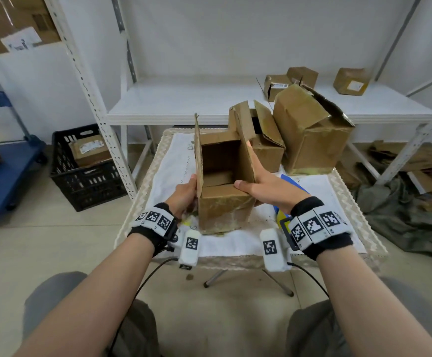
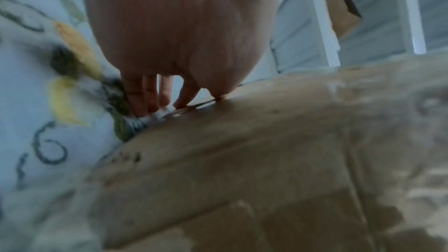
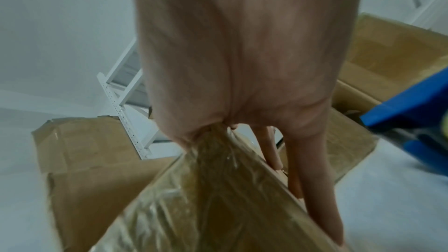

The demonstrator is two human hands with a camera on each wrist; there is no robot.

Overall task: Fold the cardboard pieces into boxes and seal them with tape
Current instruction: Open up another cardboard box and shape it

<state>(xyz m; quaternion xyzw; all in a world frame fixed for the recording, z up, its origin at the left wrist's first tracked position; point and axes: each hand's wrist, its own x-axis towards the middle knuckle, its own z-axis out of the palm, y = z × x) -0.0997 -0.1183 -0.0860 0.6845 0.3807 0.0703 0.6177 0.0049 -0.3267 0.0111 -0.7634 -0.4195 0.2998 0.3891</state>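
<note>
An open-topped brown cardboard box (image 1: 222, 202) stands on the white tablecloth (image 1: 173, 166), its flaps raised. My left hand (image 1: 185, 191) grips the box's left wall at the base of the tall left flap (image 1: 198, 150), thumb at the edge. My right hand (image 1: 263, 184) pinches the right flap (image 1: 245, 155), with fingers straight along the outside and the thumb inside. In the left wrist view the left hand (image 2: 179, 35) has its fingers running down beside the box (image 2: 266, 160). In the right wrist view the right hand (image 3: 242, 64) has the taped flap (image 3: 206, 198) between thumb and fingers. A blue tape dispenser (image 1: 290, 182) lies behind the right hand.
Two more open boxes (image 1: 266, 145) (image 1: 310, 132) stand at the table's far right. A white shelf (image 1: 209, 104) behind holds small boxes (image 1: 351, 81). A black crate (image 1: 86, 171) and a blue cart (image 1: 3, 176) sit on the left. Flat cardboard and cloth (image 1: 402, 202) lie on the right.
</note>
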